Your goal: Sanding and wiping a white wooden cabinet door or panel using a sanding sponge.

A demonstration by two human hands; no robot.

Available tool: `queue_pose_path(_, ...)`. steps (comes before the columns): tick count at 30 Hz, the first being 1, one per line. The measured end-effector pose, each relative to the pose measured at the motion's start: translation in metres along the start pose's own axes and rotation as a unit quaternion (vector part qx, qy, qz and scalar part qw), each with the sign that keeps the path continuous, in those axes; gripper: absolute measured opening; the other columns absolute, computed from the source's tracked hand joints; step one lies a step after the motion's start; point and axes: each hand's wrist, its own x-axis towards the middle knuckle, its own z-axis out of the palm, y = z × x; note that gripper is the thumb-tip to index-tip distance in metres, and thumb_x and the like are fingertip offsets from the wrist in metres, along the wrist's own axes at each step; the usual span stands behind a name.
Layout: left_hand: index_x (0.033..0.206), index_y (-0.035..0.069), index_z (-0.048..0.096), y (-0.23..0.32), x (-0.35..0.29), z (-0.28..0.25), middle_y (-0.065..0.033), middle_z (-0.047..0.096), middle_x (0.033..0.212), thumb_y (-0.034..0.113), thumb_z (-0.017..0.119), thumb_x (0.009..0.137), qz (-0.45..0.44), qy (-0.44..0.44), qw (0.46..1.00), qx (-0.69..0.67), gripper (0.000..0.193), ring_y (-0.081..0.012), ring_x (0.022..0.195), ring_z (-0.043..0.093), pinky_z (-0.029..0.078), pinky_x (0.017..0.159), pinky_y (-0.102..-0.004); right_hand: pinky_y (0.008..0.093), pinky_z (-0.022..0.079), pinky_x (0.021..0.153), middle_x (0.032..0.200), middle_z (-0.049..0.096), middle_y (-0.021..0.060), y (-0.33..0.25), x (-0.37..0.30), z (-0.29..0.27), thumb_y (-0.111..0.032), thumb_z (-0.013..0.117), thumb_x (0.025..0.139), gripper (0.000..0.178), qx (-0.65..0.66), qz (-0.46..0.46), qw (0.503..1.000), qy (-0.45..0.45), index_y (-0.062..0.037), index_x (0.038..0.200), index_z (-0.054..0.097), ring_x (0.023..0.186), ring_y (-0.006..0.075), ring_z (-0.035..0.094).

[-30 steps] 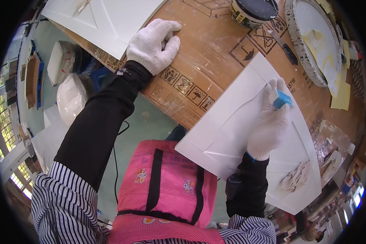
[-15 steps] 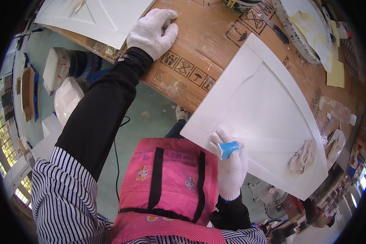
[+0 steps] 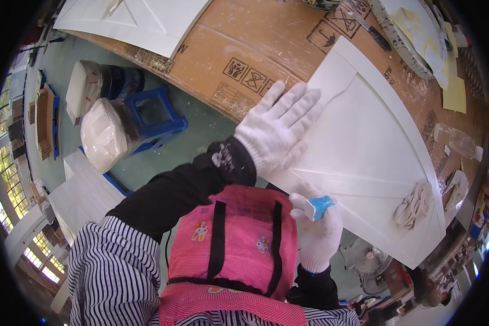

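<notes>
My left hand [image 3: 280, 125], in a white knit glove, lies over the left edge of a white panel [image 3: 369, 136]. Its fingers are stretched out and slightly apart, with nothing in them. The panel has a curved outer edge and raised strips. At its near corner, my gloved right hand [image 3: 320, 233] grips a small folded blue-and-white piece [image 3: 321, 207], which looks like sandpaper. A crumpled beige cloth [image 3: 413, 206] rests on the panel's right part.
Brown cardboard [image 3: 212, 60] covers the table. A second white panel [image 3: 141, 22] lies at the far left. On the right are a knife [image 3: 377, 38], a round paint-smeared tray [image 3: 390, 32] and a plastic bottle [image 3: 456, 141]. A blue stool [image 3: 157, 117] stands on the floor, left.
My left hand has moved right and nearer, from the bare cardboard beside the second panel onto the near panel's left edge. My right hand still grips the folded piece.
</notes>
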Motion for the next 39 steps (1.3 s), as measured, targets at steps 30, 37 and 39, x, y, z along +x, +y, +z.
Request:
queue_pose_path(30, 0.141, 0.002, 0.06, -0.128, 0.005, -0.046, -0.0227, 0.053, 0.153, 0.038, 0.068, 0.092, -0.201, 0.153, 0.965, 0.072, 0.061, -0.0409, 0.146, 0.044, 0.031, 0.124, -0.0485, 0.0426, 0.053, 0.08, 0.109, 0.071, 0.0096, 0.002, 0.062, 0.006, -0.001, 0.087, 0.065, 0.053, -0.632, -0.49, 0.595, -0.079, -0.0109, 0.114, 0.067, 0.094, 0.0309, 0.069)
queue_pose_path(37, 0.135, 0.002, 0.063, -0.131, 0.004, -0.044, -0.0227, 0.059, 0.147, 0.035, 0.069, 0.091, -0.182, 0.188, 0.963, 0.069, 0.056, -0.0399, 0.141, 0.051, 0.036, 0.121, -0.0477, 0.0428, 0.053, 0.083, 0.113, 0.072, 0.0085, 0.003, 0.061, 0.007, -0.003, 0.088, 0.067, 0.054, -0.653, -0.486, 0.573, -0.096, -0.0133, 0.116, 0.068, 0.096, 0.0297, 0.07)
queue_pose_path(39, 0.135, 0.002, 0.063, -0.131, 0.003, -0.044, -0.0227, 0.059, 0.146, 0.035, 0.069, 0.091, -0.182, 0.192, 0.962, 0.068, 0.056, -0.0397, 0.14, 0.051, 0.036, 0.121, -0.0475, 0.043, 0.054, 0.084, 0.114, 0.072, 0.0084, 0.004, 0.063, 0.008, -0.003, 0.088, 0.068, 0.055, -0.658, -0.483, 0.569, -0.099, -0.0135, 0.117, 0.068, 0.097, 0.0294, 0.07)
